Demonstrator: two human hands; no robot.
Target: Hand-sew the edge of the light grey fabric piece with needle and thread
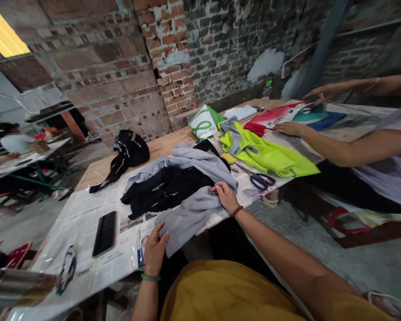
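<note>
A grey garment (187,218) with black parts (173,185) lies bunched on the table, its near flap hanging over the front edge. My right hand (226,196), with a reddish bead bracelet, pinches a fold of the grey fabric. At the flap's left edge is my left hand (154,252), wearing a green bracelet; its thumb and forefinger are apart and touch the cloth's border. Some of its fingers are hidden. Dark-handled scissors (262,181) lie to the right of the garment, near a yellow piece (228,158).
Newspaper under plastic covers the table (96,272). On it are a phone (104,234), glasses (67,269), a black bag (130,149), a green-white box (205,122) and neon-yellow clothing (270,154). At right, another person's hand (321,96) holds an iron (309,112) over red cloth.
</note>
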